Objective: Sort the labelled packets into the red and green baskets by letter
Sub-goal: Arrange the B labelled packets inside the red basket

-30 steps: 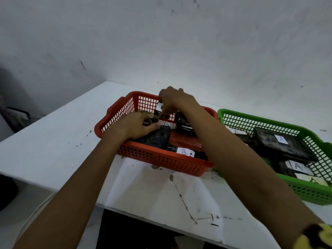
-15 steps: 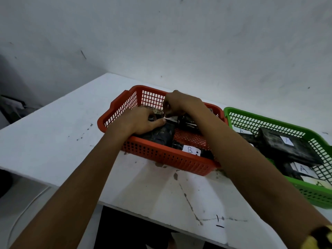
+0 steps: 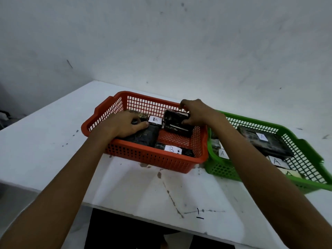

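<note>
Gripping a dark plastic-wrapped packet (image 3: 177,123) at centre frame inside the red mesh plastic basket (image 3: 115,106), right hand (image 3: 196,112) curled around it; left hand (image 3: 124,124) pressing flat, fingers spread, on another dark B-labelled packet (image 3: 143,136); green mesh plastic basket (image 3: 305,146) of A-labelled packets touching on the right

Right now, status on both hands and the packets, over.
Left hand pressed flat on a B packet in the red basket. Right hand gripping a dark packet there. A packets sit in the green basket. Nothing blocking.
</note>
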